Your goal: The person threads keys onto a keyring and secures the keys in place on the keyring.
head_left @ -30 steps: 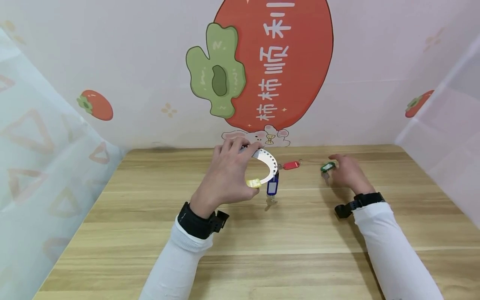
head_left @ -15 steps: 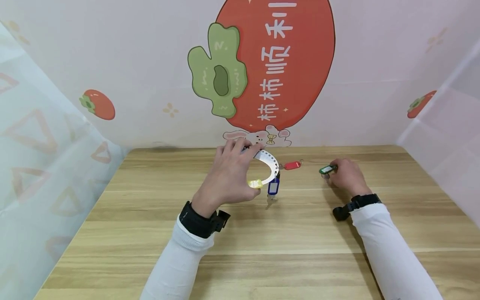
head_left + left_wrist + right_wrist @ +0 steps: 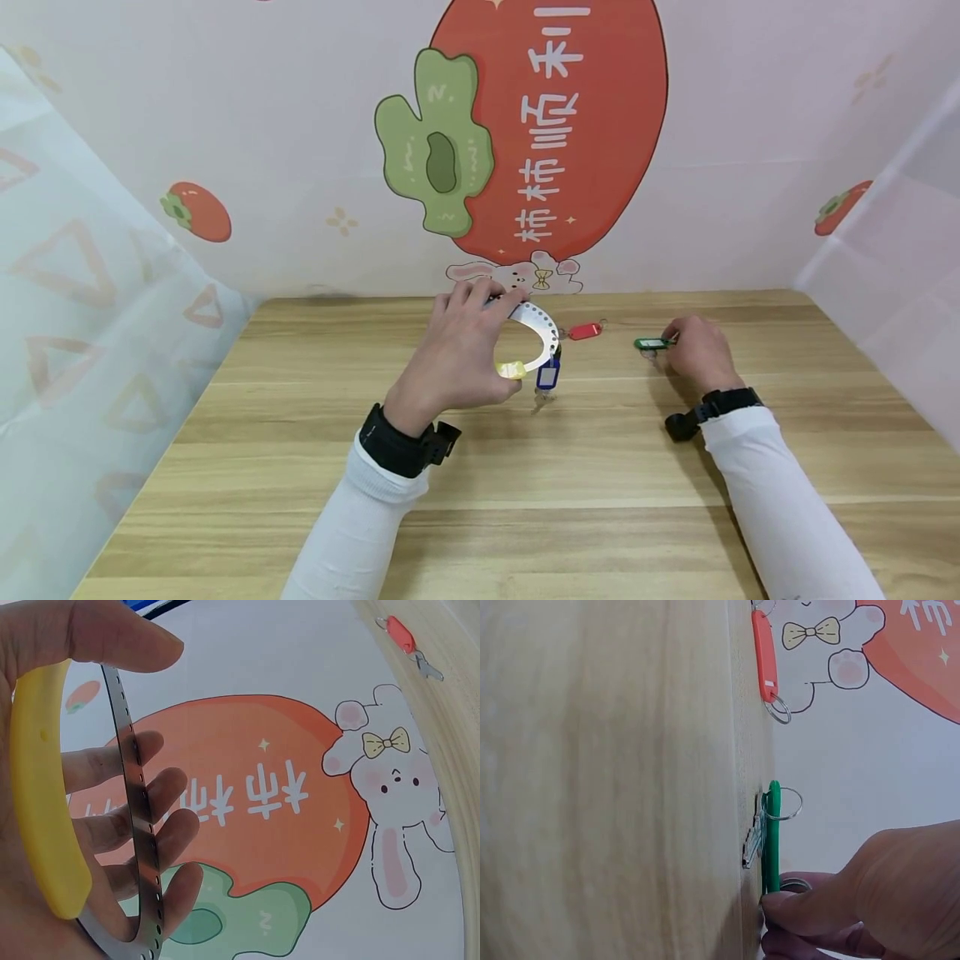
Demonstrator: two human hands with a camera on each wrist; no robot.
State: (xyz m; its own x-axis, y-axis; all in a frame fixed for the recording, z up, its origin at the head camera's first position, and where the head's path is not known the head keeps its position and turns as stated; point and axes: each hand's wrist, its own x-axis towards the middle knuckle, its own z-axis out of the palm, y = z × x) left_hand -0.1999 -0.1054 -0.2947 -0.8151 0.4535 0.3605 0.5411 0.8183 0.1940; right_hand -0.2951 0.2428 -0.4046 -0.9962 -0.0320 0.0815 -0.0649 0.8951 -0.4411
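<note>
My left hand point(image 3: 453, 354) holds a flat metal key hoop point(image 3: 548, 327) with a row of holes and a yellow grip point(image 3: 41, 787), standing it up off the table. From its right side hangs a blue key tag point(image 3: 547, 374) with a key below. To the right, my right hand point(image 3: 701, 354) pinches one end of a green key tag point(image 3: 649, 343) between thumb and fingers. In the right wrist view the tag point(image 3: 773, 840) appears edge-on, a wire ring at its far end and a key point(image 3: 753, 841) beside it, close to the tabletop.
A red key tag point(image 3: 585, 332) with its key lies on the wooden table point(image 3: 480, 533) between the hands, near the back edge. Behind the table stands a printed backdrop point(image 3: 300, 150), and similar panels rise at both sides.
My right hand has closed its fingers on the green key tag, which has turned level and shifted slightly left and down. The left hand and hoop have barely moved.
</note>
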